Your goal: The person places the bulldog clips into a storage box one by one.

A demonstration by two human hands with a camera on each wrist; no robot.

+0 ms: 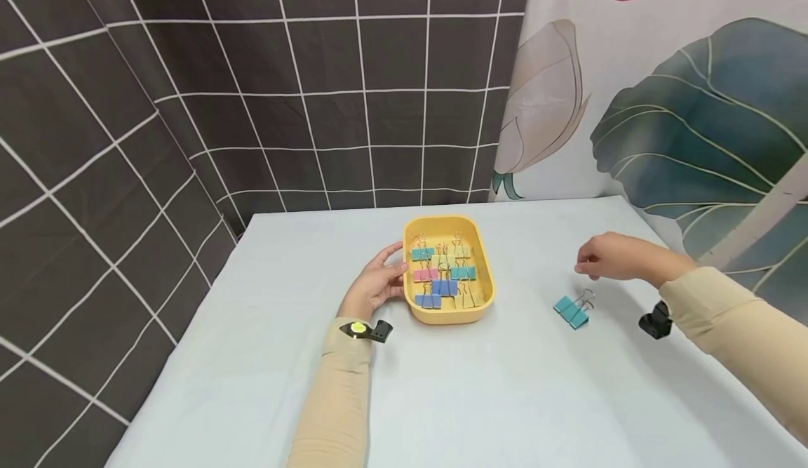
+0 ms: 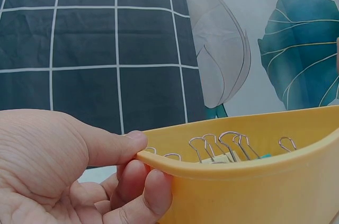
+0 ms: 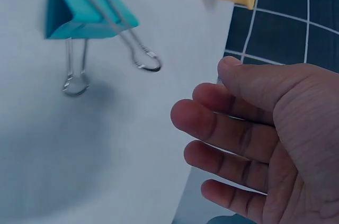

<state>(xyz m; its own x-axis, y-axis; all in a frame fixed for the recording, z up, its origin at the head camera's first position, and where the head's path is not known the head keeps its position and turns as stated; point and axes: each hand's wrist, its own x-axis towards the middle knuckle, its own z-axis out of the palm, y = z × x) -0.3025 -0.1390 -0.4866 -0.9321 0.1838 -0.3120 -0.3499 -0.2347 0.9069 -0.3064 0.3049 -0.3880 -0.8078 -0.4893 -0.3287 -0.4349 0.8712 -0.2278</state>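
My left hand (image 1: 376, 282) pinches the left rim of a yellow plastic basket (image 1: 452, 318), with the thumb over the edge and the fingers against the outer wall. Inside the basket lie several binder clips in blue (image 1: 445, 288), teal (image 1: 463, 273), pink (image 1: 426, 274) and pale yellow. On the table to the right lies a large teal binder clip (image 1: 573, 312) with its wire handles up and spread. Just behind that clip, my right hand (image 3: 249, 134) hovers with loosely bent fingers, holding nothing and apart from the clip.
A white cloth covers the table (image 1: 252, 384). Behind it and to the left hang dark curtains with a white grid (image 1: 322, 117); at the right is a white curtain with a large leaf print (image 1: 701, 124). A black wrist camera (image 1: 656, 321) sits under the right cuff.
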